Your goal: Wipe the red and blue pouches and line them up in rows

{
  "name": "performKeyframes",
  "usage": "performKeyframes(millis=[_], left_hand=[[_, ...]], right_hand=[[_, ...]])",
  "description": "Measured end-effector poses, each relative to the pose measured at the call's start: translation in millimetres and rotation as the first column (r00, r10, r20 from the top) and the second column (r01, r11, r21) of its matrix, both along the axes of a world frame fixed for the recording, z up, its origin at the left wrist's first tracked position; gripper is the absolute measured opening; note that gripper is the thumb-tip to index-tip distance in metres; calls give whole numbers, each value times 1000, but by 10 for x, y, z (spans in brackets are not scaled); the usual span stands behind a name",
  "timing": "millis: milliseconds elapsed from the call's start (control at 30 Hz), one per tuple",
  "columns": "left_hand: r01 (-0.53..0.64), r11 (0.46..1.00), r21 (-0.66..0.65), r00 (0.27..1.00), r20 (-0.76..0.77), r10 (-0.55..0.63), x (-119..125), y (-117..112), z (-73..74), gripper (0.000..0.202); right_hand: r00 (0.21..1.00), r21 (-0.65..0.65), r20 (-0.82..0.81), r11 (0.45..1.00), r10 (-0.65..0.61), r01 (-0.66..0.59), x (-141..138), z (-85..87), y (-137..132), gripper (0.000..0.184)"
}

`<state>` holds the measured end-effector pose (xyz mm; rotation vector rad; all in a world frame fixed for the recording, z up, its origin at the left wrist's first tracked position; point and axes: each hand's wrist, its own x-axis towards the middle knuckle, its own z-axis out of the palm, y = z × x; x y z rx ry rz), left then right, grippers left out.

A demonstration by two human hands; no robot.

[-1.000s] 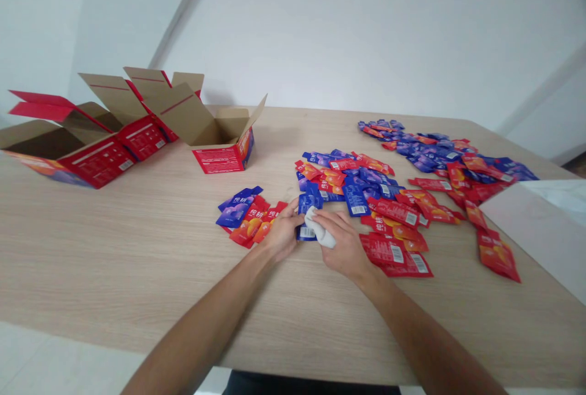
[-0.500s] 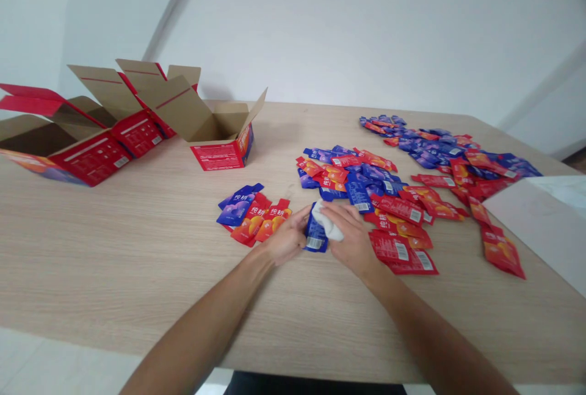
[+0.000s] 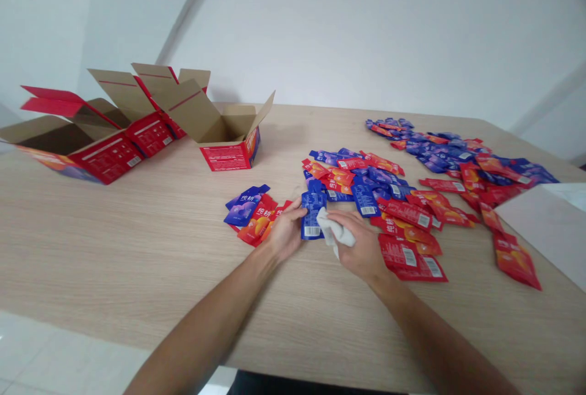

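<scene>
My left hand (image 3: 287, 229) grips a blue pouch (image 3: 313, 215) by its left edge, with the barcode side facing up. A white cloth (image 3: 336, 231) is bunched in the closed fingers of my right hand (image 3: 364, 247), right beside the pouch's right edge. Left of my left hand lies a small group of blue and red pouches (image 3: 249, 209), partly covered by that hand. Beyond my right hand spreads a larger heap of red and blue pouches (image 3: 361, 175).
Open red cardboard boxes (image 3: 103, 160) stand at the left, and a smaller open box (image 3: 229, 157) is nearer the middle. More pouches (image 3: 439, 151) lie along the far right. A white sheet-like object (image 3: 544, 224) covers the table's (image 3: 137, 248) right side.
My right hand with the cloth has drawn off the pouch's face to its right edge. More of the blue pouch shows now. The whole view has shifted slightly.
</scene>
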<state>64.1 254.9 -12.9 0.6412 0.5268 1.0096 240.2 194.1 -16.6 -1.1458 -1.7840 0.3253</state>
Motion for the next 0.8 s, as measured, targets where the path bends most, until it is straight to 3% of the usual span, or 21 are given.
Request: performKeyframes(millis=[67, 133, 200, 300, 500, 633, 700, 800], left_hand=[[-70, 997, -23, 997, -13, 70, 16, -7, 21, 43], [-117, 993, -27, 993, -31, 116, 24, -33, 40, 41], [-157, 987, -16, 986, -61, 156, 33, -69, 45, 43], [-212, 977, 13, 971, -114, 212, 66, -126, 27, 47], [-323, 946, -25, 942, -102, 319, 157, -183, 22, 23], [-191, 977, -95, 980, 42, 196, 134, -188, 58, 36], [-121, 990, -78, 991, 40, 124, 114, -187, 56, 34], [-111, 990, -89, 994, 5, 112, 114, -194, 21, 30]], right_hand=[[980, -44, -105, 985, -171, 168, 11, 9, 21, 35], [955, -114, -169, 968, -242, 225, -8, -2, 24, 28], [962, -138, -187, 975, -197, 173, -55, -16, 2, 27], [985, -70, -155, 995, -81, 71, -137, -24, -51, 30], [997, 32, -53, 998, -57, 59, -186, -73, -62, 38], [999, 87, 33, 996, -5, 2, -176, -105, -69, 54], [991, 101, 106, 991, 78, -89, -168, -96, -86, 64], [957, 81, 191, 968, 218, -237, -125, -76, -79, 72]])
